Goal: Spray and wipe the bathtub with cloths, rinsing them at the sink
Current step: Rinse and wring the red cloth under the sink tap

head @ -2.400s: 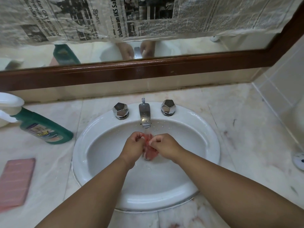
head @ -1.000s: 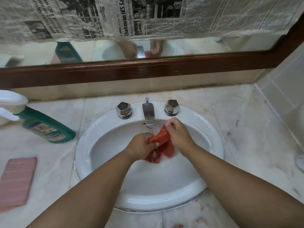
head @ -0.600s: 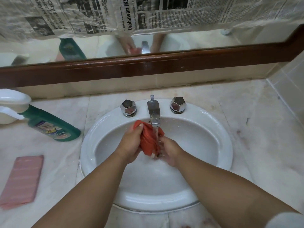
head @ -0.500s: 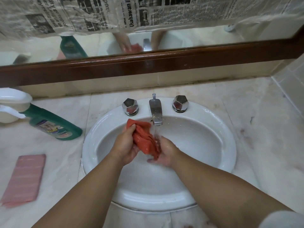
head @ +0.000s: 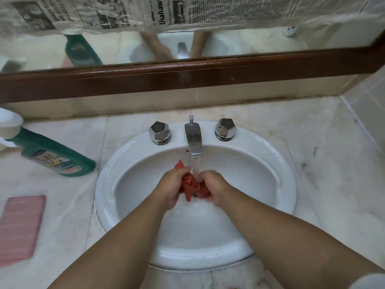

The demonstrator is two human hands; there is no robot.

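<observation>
- Both forearms reach in from the near edge and meet over the middle of the sink.
- Left hand: fingers are curled round the left part of the red cloth, gripping it. One corner of the cloth sticks up above the knuckles.
- Right hand: fingers are curled round the right part of the same cloth, gripping it. The fingertips are hidden on the underside.
- The red cloth is bunched up between the two hands, low in the basin and over the drain area. It looks dark and wet.
- Tap is at the far rim, centred. A stream of water falls from it onto the cloth between the hands.
- Left knob and right knob are both faceted metal, one on each side of the tap.
- Droplets show on the far inner wall of the basin.
- Green spray bottle is on the surface, left of the sink, with its white trigger head at the far left edge. Cannot tell whether it stands or lies.
- Pink cloth is folded flat on the surface, near left, well apart from the sink.
- Mirror, in a dark wooden frame, runs along the far wall. It reflects the bottle, the tap and both arms.
- Newspaper covers the upper part of the mirror.
</observation>
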